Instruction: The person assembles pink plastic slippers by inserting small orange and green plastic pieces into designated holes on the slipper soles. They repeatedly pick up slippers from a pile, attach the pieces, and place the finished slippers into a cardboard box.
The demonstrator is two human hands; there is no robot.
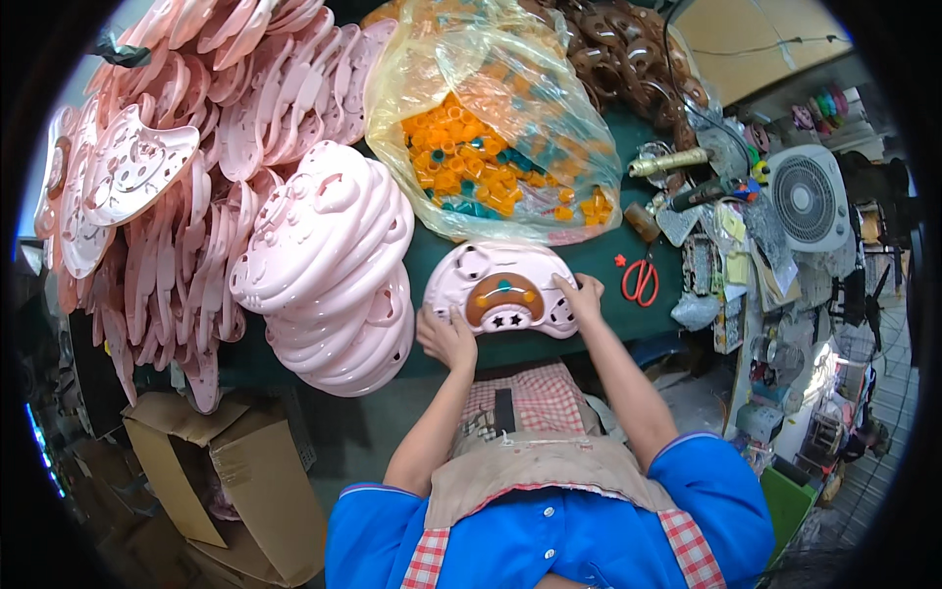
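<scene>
A pink plastic shell (510,257) lies on the green table right before me. Set in its middle is a brown curved piece (504,298) with small orange and teal bits on it, above star-shaped holes. My left hand (448,341) holds the shell by its lower left edge, with the thumb toward the front. At the upper right edge, my right hand (585,296) grips the same shell between thumb and fingers. The undersides of both grips are hidden.
Left of the shell rises a stack of glossy pink shells (329,255), with more pink parts (162,226) heaped beyond. A clear bag (392,147) of orange and teal caps stands behind. Brown parts (628,59), red scissors (640,282) and a fan (805,199) are rightward; a cardboard box (260,491) is lower left.
</scene>
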